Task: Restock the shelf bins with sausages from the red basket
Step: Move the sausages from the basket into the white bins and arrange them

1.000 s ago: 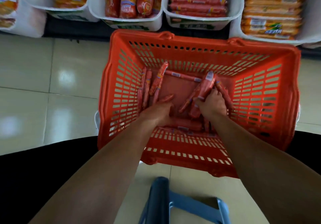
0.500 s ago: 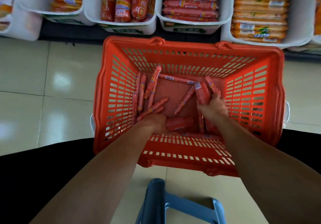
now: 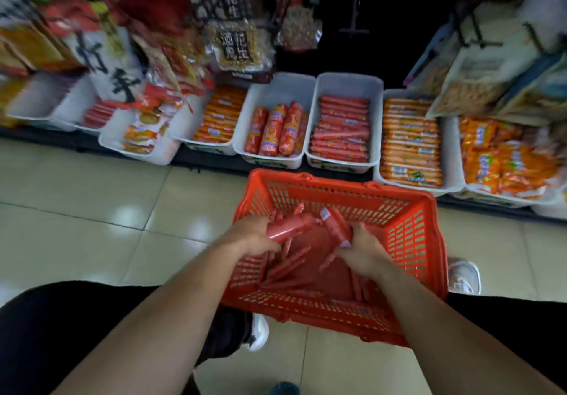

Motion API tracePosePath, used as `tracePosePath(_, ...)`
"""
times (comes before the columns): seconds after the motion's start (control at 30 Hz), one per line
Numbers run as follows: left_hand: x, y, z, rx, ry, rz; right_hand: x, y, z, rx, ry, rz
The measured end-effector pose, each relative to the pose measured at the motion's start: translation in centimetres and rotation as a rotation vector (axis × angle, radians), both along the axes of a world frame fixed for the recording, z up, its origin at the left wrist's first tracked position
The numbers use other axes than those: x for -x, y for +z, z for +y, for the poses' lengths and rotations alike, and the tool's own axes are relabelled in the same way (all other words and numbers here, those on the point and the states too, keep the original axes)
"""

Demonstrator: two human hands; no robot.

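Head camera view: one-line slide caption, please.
Left hand grips a sausage, right hand a second sausage, over the red basket before shelf bins.

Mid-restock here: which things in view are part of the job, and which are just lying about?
Job: red basket, loose sausages in it, left hand gripping left sausage, right hand gripping right sausage, white sausage bins.
Lying about: hanging snack bags, orange snack packets, white shoe.

Pale glossy floor tiles [image 3: 76,210] filled the 9 o'clock side. Hanging snack bags [image 3: 101,57] crowded 11 o'clock, a peanut bag [image 3: 239,46] hung at 12, and more bags [image 3: 491,72] at 2. One white shoe [image 3: 463,275] sat at 4 o'clock and another shoe [image 3: 256,333] near 6, above a blue stool edge [image 3: 283,388].
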State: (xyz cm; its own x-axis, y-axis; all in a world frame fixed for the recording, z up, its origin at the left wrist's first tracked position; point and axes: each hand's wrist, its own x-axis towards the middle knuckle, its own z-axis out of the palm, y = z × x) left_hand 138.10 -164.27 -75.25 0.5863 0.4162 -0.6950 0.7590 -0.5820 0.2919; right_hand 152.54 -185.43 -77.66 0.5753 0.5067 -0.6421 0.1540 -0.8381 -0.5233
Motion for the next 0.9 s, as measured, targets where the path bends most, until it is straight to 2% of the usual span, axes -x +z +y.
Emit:
tracePosePath(0.17,1.2,5.5,3.3,0.002,0.197,-0.169,0.1,5.9,3.4,-0.158,0.052,-0.087)
tracePosePath(0.33,0.5,6.7,7.6,-0.060,0.388,-0.354,-1.6,8.4,9.1,-0.266,0.050,-0.155)
tracePosePath(0.47,-2.2,4.8,11.2,-0.163,0.421,-0.413,-4.0,7.0,14.1,-0.321,-0.035,-0.178)
tracePosePath(0.7,-10.1,-1.6,17.7,-0.169,0.462,-0.525,-9.4,1.7,22.9,-0.392,-0.219,-0.243)
tracePosePath(0.9,-13.6,-5.8,19.9,-0.336,0.436,-0.539,-11.8,-1.9,28.1,-0.340,-0.266,-0.379)
